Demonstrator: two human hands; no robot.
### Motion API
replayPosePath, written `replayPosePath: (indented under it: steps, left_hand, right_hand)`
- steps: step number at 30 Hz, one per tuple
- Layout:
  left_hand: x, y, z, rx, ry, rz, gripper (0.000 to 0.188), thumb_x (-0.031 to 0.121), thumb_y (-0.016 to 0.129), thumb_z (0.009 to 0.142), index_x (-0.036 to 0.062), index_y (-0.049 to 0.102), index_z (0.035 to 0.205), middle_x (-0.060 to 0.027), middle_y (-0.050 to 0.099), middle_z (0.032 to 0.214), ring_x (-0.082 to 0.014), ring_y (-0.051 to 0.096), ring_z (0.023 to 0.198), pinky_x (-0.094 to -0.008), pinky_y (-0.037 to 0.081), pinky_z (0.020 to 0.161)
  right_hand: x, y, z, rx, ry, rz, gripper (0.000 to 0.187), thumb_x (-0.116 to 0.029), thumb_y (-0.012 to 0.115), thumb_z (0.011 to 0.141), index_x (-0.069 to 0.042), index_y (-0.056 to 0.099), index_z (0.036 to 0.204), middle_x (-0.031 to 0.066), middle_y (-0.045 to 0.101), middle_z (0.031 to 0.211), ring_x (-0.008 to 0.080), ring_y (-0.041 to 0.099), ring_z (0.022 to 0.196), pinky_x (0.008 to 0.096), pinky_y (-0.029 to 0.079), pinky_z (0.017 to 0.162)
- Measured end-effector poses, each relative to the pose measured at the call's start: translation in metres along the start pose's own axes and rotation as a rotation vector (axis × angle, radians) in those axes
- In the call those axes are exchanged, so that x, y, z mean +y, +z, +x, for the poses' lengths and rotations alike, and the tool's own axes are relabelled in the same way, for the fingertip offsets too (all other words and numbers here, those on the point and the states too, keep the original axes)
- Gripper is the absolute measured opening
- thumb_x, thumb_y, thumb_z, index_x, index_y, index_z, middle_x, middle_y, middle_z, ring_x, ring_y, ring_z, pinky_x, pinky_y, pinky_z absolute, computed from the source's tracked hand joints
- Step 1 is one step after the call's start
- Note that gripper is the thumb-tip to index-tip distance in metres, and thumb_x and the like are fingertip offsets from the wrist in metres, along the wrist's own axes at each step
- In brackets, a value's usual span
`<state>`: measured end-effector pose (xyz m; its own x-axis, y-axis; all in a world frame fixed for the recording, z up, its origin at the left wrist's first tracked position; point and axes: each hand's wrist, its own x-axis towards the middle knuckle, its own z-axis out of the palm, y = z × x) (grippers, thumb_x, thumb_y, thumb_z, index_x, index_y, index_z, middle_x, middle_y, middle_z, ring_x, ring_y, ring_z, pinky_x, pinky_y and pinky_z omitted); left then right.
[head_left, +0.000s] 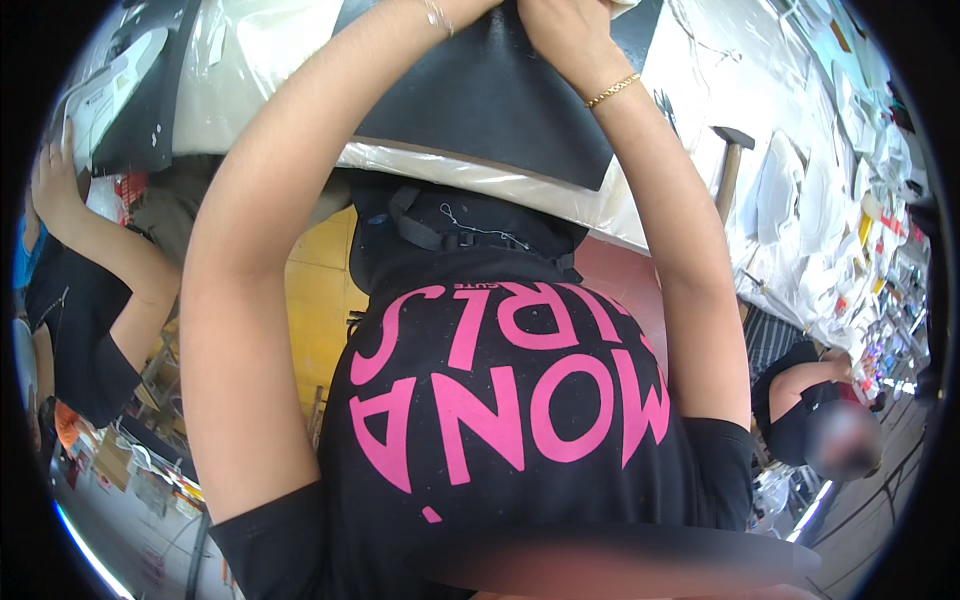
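Note:
Both of my arms stretch over a dark flat board [480,110] lying on the worktable. At the top edge, my left hand [478,6] is almost wholly cut off; the wrist with a thin silvery bracelet [437,16] shows, but its fingers do not. Close beside it, my right hand [565,28] also reaches the top edge, its fingers out of sight. A gold chain bracelet [612,91] circles that wrist. Something small and whitish [624,5] appears against the right hand's outer side, too cropped to name.
Glossy plastic sheeting [270,50] covers the table. Right of my right forearm lies a hammer [734,150] with a wooden handle, near clear plastic-wrapped pieces [778,185]. A black bag [470,222] is at my waist. Other people are at far left [90,300] and right [800,400].

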<state>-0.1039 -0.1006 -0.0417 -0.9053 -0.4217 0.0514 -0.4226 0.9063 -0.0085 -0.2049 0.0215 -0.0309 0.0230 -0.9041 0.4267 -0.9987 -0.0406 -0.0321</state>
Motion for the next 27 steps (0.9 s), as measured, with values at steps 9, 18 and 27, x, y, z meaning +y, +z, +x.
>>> replayPosePath:
  steps: [9, 18, 27]
  left_hand:
    - [-0.020, -0.023, 0.019, -0.177, -0.357, -0.208, 0.036, 0.033, 0.066, 0.081, -0.0023, 0.069, 0.082, -0.0242, 0.068, 0.082, -0.0329, 0.069, 0.071, -0.0434, 0.055, 0.063]
    - [-0.006, -0.066, 0.025, -0.427, -0.713, -0.376, 0.045, 0.039, 0.071, 0.077, -0.0042, 0.068, 0.089, -0.0219, 0.067, 0.074, -0.0327, 0.062, 0.050, -0.0433, 0.049, 0.044]
    - [-0.011, -0.021, 0.001, -0.084, -0.467, -0.324, 0.046, 0.027, 0.068, 0.079, -0.0057, 0.063, 0.112, -0.0327, 0.062, 0.111, -0.0449, 0.060, 0.108, -0.0458, 0.049, 0.093]
  right_hand:
    - [0.001, 0.004, 0.004, -0.107, 0.103, -0.022, 0.014, -0.006, 0.056, 0.078, -0.006, 0.070, 0.074, 0.0140, 0.067, 0.074, 0.0259, 0.068, 0.070, 0.0388, 0.054, 0.058]
    - [-0.004, -0.006, 0.005, -0.146, 0.140, -0.003, 0.012, -0.007, 0.059, 0.077, -0.006, 0.070, 0.073, 0.0123, 0.066, 0.071, 0.0239, 0.066, 0.066, 0.0387, 0.053, 0.057]
    - [-0.007, -0.001, 0.000, -0.194, 0.154, -0.048, 0.019, -0.009, 0.058, 0.079, -0.004, 0.070, 0.092, 0.0147, 0.069, 0.090, 0.0247, 0.068, 0.082, 0.0374, 0.054, 0.067]
